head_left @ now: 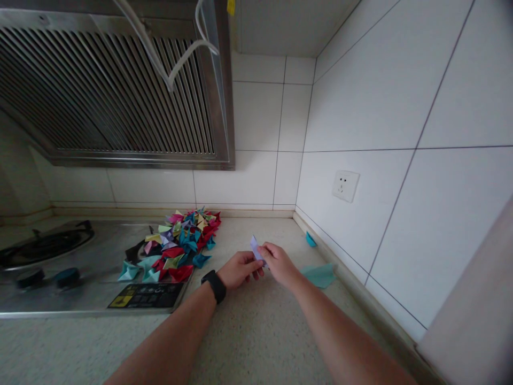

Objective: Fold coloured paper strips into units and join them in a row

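Observation:
A small folded piece of lilac paper (255, 245) is held up over the countertop between my two hands. My left hand (239, 269), with a black watch on its wrist, pinches its lower end. From the other side my right hand (276, 260) grips the same paper between thumb and fingers, partly covering it. A teal sheet of paper (319, 275) lies on the counter just right of my right forearm. Farther back, against the wall edge, sits a small folded blue paper piece (310, 239).
Left of my hands a heap of colourful folded paper pieces (188, 238) covers part of the steel gas stove (100, 299) and counter. A range hood (120, 101) with a dangling white cable (170, 75) hangs above. The tiled wall at right carries a socket (345, 186).

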A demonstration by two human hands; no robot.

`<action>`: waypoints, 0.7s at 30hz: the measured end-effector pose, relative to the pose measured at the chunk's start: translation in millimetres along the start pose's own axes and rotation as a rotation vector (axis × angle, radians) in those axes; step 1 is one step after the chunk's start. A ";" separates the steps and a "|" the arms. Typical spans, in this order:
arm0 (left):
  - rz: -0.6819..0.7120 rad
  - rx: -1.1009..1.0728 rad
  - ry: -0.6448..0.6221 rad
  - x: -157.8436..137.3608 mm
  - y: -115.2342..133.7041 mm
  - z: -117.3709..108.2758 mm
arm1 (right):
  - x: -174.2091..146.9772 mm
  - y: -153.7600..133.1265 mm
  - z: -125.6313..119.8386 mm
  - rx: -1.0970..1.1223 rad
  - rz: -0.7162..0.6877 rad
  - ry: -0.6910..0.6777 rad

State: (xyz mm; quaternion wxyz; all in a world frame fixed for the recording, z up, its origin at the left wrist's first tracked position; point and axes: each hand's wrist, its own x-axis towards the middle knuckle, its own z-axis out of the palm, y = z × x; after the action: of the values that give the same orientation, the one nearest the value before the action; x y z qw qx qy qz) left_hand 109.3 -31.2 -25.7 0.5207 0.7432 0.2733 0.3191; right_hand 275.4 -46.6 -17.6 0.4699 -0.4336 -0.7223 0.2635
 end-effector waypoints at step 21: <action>-0.041 0.102 -0.011 -2.2 -1.3 -5.1 | 1.3 3.3 -1.7 -0.087 -0.001 0.003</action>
State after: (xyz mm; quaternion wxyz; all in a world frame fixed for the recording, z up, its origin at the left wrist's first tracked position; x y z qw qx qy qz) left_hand 103.9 -29.3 -26.0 0.4900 0.7649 0.3014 0.2899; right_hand 277.9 -44.0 -18.9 0.4517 -0.4537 -0.7326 0.2312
